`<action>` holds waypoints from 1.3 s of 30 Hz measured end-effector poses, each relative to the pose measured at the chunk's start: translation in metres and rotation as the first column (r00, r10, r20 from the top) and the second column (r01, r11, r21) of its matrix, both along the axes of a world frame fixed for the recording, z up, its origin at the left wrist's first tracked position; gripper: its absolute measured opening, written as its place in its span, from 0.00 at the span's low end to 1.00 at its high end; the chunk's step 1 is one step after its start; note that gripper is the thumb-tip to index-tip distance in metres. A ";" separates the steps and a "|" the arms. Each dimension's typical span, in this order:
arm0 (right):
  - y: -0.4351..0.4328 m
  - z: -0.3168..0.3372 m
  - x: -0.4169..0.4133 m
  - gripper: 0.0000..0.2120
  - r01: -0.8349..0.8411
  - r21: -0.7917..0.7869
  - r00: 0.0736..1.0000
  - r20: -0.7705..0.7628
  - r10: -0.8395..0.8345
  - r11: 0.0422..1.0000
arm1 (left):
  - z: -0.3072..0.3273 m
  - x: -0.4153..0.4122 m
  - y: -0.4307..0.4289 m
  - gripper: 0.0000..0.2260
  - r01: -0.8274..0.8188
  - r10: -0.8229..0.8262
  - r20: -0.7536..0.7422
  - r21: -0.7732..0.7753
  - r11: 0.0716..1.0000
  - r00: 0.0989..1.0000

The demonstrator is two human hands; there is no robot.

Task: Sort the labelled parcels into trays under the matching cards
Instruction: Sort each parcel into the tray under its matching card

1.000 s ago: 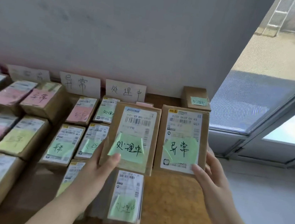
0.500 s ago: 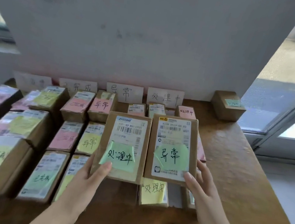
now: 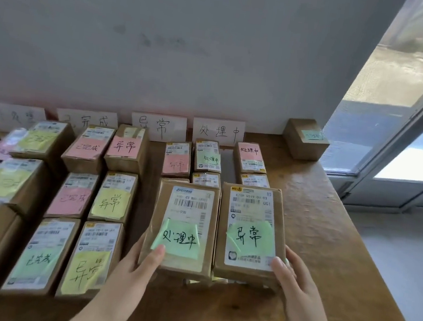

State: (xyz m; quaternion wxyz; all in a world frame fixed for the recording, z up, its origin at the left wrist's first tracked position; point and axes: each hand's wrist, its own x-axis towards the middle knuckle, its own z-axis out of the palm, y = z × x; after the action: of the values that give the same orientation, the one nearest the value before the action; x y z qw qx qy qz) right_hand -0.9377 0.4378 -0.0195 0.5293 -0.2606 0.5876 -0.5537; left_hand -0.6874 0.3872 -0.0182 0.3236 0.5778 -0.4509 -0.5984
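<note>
Two labelled parcels held side by side over the desk – one in each of the hands.

The left hand [image 3: 140, 261] grips the left parcel [image 3: 185, 210] at its lower left corner, thumb on a green note reading 处理中. The right hand [image 3: 294, 282] grips the right parcel [image 3: 252, 208] at its lower right corner, thumb on the shipping label just under a green note reading 异常. The two parcels face up, inner edges just beside each other, near the front of the desk [image 3: 326, 254]. Rows of parcels [image 3: 112, 201] with pink, yellow and green notes lie to the left and behind – below the 异常 card [image 3: 158, 127] and 处理中 card [image 3: 218, 131] propped against the wall. A small box [image 3: 305, 138] sits apart at the back right corner.
</note>
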 end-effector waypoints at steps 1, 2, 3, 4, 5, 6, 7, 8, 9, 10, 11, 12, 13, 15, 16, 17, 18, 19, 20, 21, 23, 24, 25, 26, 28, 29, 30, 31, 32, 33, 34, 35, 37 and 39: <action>0.000 -0.008 -0.005 0.39 0.035 0.024 0.999 0.001 -0.035 0.999 | -0.001 -0.005 0.000 0.27 -0.034 0.035 -0.051 0.018 0.999 0.998; -0.001 -0.012 -0.009 0.38 0.065 0.058 0.998 0.007 -0.066 0.996 | -0.002 -0.009 -0.001 0.30 -0.074 0.079 -0.091 0.049 0.996 0.993; -0.001 -0.016 -0.016 0.35 0.090 0.086 0.996 0.020 -0.092 0.992 | -0.004 -0.014 -0.003 0.33 -0.098 0.108 -0.125 0.082 0.992 0.986; -0.002 -0.018 -0.023 0.29 0.116 0.106 0.992 0.041 -0.121 0.988 | -0.006 -0.019 -0.004 0.35 -0.117 0.131 -0.136 0.106 0.987 0.982; -0.003 -0.019 -0.032 0.23 0.143 0.111 0.986 0.066 -0.151 0.984 | -0.007 -0.023 -0.004 0.36 -0.133 0.147 -0.130 0.112 0.985 0.980; -0.004 -0.016 -0.041 0.20 0.164 0.115 0.981 0.082 -0.174 0.980 | -0.006 -0.026 -0.003 0.37 -0.148 0.160 -0.115 0.107 0.983 0.980; -0.004 -0.014 -0.052 0.19 0.187 0.107 0.976 0.090 -0.197 0.976 | -0.008 -0.029 -0.003 0.37 -0.152 0.162 -0.097 0.102 0.983 0.982; -0.005 -0.011 -0.063 0.21 0.206 0.092 0.973 0.087 -0.214 0.974 | -0.008 -0.033 -0.002 0.38 -0.157 0.165 -0.080 0.094 0.983 0.983; -0.007 -0.010 -0.074 0.26 0.223 0.069 0.971 0.077 -0.228 0.972 | -0.010 -0.037 -0.001 0.39 -0.158 0.164 -0.066 0.091 0.983 0.984; -0.009 -0.006 -0.083 0.31 0.233 0.053 0.970 0.057 -0.236 0.971 | -0.010 -0.042 0.000 0.38 -0.162 0.167 -0.062 0.086 0.983 0.984; -0.011 -0.004 -0.092 0.34 0.232 0.048 0.972 0.037 -0.234 0.971 | -0.010 -0.047 -0.001 0.37 -0.159 0.165 -0.066 0.085 0.984 0.984; -0.014 -0.002 -0.100 0.33 0.234 0.046 0.971 0.037 -0.235 0.971 | -0.009 -0.053 -0.002 0.36 -0.157 0.163 -0.069 0.082 0.984 0.984; -0.017 -0.002 -0.107 0.30 0.231 0.037 0.971 0.048 -0.232 0.972 | -0.010 -0.058 -0.003 0.36 -0.152 0.159 -0.076 0.085 0.985 0.984; -0.023 -0.004 -0.116 0.24 0.222 0.039 0.972 0.069 -0.224 0.974 | -0.011 -0.069 -0.006 0.36 -0.143 0.149 -0.066 0.086 0.986 0.987; -0.026 -0.006 -0.119 0.22 0.218 0.046 0.972 0.076 -0.221 0.975 | -0.010 -0.074 -0.006 0.37 -0.143 0.148 -0.055 0.081 0.986 0.987; -0.028 -0.009 -0.121 0.20 0.211 0.051 0.973 0.085 -0.215 0.976 | -0.012 -0.078 -0.006 0.37 -0.150 0.155 -0.051 0.079 0.985 0.987; -0.030 -0.009 -0.122 0.19 0.201 0.058 0.975 0.087 -0.205 0.978 | -0.012 -0.081 -0.006 0.36 -0.157 0.160 -0.040 0.079 0.984 0.986; -0.032 -0.010 -0.123 0.19 0.191 0.063 0.977 0.083 -0.196 0.980 | -0.013 -0.083 -0.006 0.35 -0.161 0.165 -0.035 0.085 0.983 0.986; -0.033 -0.011 -0.124 0.19 0.186 0.064 0.979 0.073 -0.190 0.981 | -0.014 -0.085 -0.005 0.33 -0.166 0.169 -0.031 0.093 0.982 0.985; -0.034 -0.013 -0.125 0.18 0.182 0.062 0.981 0.056 -0.186 0.981 | -0.015 -0.087 -0.004 0.30 -0.174 0.177 -0.032 0.101 0.980 0.984; -0.037 -0.013 -0.128 0.17 0.182 0.053 0.983 0.030 -0.183 0.982 | -0.016 -0.090 0.000 0.26 -0.201 0.204 -0.025 0.101 0.974 0.979; -0.038 -0.013 -0.130 0.16 0.182 0.049 0.983 0.029 -0.184 0.982 | -0.016 -0.091 0.002 0.24 -0.205 0.208 -0.014 0.102 0.973 0.978; -0.039 -0.013 -0.133 0.15 0.178 0.050 0.983 0.031 -0.179 0.983 | -0.018 -0.092 0.005 0.24 -0.210 0.211 -0.002 0.108 0.972 0.977; -0.041 -0.012 -0.134 0.14 0.176 0.054 0.984 0.033 -0.178 0.983 | -0.019 -0.093 0.006 0.24 -0.216 0.216 0.014 0.111 0.970 0.976; -0.042 -0.011 -0.137 0.14 0.161 0.060 0.986 0.029 -0.163 0.985 | -0.022 -0.094 0.010 0.26 -0.217 0.215 0.026 0.132 0.967 0.976; -0.043 -0.012 -0.138 0.15 0.152 0.059 0.988 0.027 -0.154 0.987 | -0.024 -0.095 0.010 0.28 -0.217 0.217 0.016 0.146 0.965 0.976; -0.043 -0.012 -0.139 0.16 0.144 0.056 0.989 0.027 -0.146 0.988 | -0.024 -0.096 0.011 0.29 -0.219 0.221 0.004 0.156 0.963 0.975; -0.044 -0.012 -0.140 0.17 0.136 0.052 0.990 0.029 -0.138 0.989 | -0.025 -0.098 0.011 0.29 -0.218 0.224 -0.014 0.167 0.961 0.975; -0.044 -0.013 -0.141 0.18 0.130 0.049 0.991 0.031 -0.132 0.990 | -0.025 -0.100 0.011 0.28 -0.216 0.223 -0.026 0.172 0.961 0.974; -0.044 -0.014 -0.142 0.18 0.124 0.049 0.991 0.034 -0.126 0.991 | -0.025 -0.101 0.010 0.26 -0.216 0.226 -0.036 0.173 0.961 0.974; -0.043 -0.014 -0.143 0.18 0.121 0.051 0.992 0.034 -0.123 0.991 | -0.024 -0.103 0.010 0.26 -0.215 0.225 -0.039 0.173 0.961 0.974; -0.043 -0.013 -0.143 0.19 0.115 0.053 0.992 0.035 -0.117 0.992 | -0.024 -0.104 0.009 0.27 -0.215 0.224 -0.036 0.171 0.961 0.974; -0.042 -0.014 -0.145 0.19 0.108 0.053 0.993 0.048 -0.110 0.993 | -0.027 -0.108 0.009 0.28 -0.223 0.226 0.002 0.158 0.962 0.974; -0.042 -0.012 -0.147 0.18 0.103 0.059 0.992 0.064 -0.107 0.993 | -0.030 -0.111 0.009 0.24 -0.247 0.241 0.057 0.147 0.958 0.969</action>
State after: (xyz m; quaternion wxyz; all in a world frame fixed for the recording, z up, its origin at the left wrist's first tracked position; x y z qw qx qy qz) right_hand -1.0844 0.3962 -0.0315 0.5258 -0.1958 0.5975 -0.5729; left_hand -0.7982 0.3965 -0.0482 0.3409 0.6635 -0.3354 -0.5754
